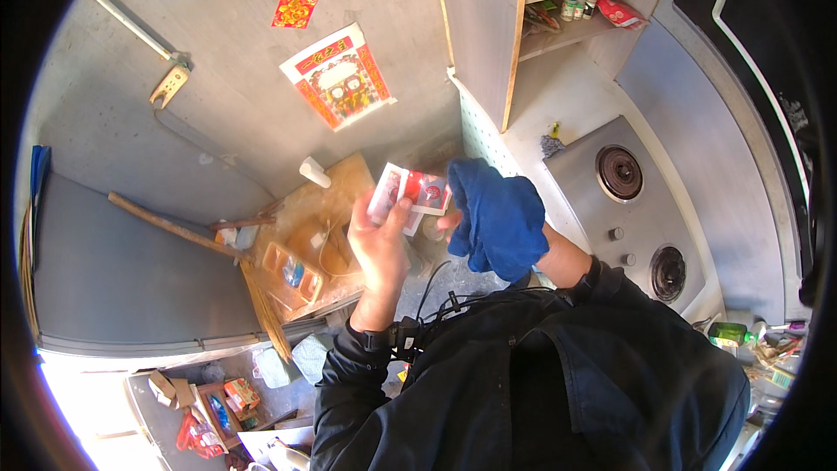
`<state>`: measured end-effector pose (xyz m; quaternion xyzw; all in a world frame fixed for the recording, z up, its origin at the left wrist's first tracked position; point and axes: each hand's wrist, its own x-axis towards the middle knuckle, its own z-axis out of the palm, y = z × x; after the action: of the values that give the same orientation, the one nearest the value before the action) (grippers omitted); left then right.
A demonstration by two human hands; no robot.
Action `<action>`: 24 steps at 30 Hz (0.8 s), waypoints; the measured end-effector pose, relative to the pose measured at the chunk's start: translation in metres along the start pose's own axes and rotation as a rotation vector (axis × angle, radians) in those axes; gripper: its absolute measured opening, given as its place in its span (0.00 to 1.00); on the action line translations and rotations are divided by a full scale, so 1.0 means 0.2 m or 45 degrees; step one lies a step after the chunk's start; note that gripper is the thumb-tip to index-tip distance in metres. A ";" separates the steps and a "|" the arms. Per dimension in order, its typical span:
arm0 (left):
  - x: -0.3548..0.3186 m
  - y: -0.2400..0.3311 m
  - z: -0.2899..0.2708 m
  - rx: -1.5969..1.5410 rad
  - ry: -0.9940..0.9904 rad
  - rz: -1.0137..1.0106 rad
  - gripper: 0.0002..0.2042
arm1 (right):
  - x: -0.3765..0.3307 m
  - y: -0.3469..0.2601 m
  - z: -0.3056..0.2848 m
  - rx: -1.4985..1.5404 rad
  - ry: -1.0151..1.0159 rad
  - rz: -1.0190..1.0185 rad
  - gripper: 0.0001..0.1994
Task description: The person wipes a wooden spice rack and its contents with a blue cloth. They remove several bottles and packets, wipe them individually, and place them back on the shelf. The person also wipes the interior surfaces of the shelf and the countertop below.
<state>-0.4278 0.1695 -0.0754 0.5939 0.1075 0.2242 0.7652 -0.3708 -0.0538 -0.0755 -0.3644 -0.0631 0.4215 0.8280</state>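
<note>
My left hand point(381, 242) grips a small red and white card box point(424, 191) between thumb and fingers, in front of my chest. White panels of it stick out at the left and below. A dark blue cloth point(495, 220) covers most of my right hand point(450, 223) and is bunched around it. Only some fingertips show at the cloth's left edge, close to the box; the other fingers are hidden.
Left of my hands, a low wooden table point(350, 176) bears a white cup point(315, 172) and a tan tray point(292, 272). To the right, a steel stove point(629, 220) has two coil burners. An open cabinet point(575, 39) stands above the counter.
</note>
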 end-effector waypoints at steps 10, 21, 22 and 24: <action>-0.01 0.03 -0.03 -0.289 -0.119 -0.168 0.14 | 0.00 -0.09 0.10 -0.335 0.117 -0.419 0.14; 0.00 0.11 0.05 -0.231 -0.531 -0.471 0.15 | -0.13 -0.03 -0.33 -1.903 0.050 -0.717 0.24; 0.00 0.10 0.06 -0.223 -0.534 -0.483 0.14 | -0.12 -0.01 -0.38 -1.729 0.013 -0.703 0.25; 0.02 0.06 0.10 -0.240 -0.535 -0.524 0.13 | -0.10 0.03 -0.49 -1.396 -0.044 -0.683 0.25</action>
<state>-0.4184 0.1552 -0.0586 0.5195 0.0437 -0.0540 0.8516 -0.3473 -0.1213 -0.1465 -0.7022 -0.3738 0.1101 0.5959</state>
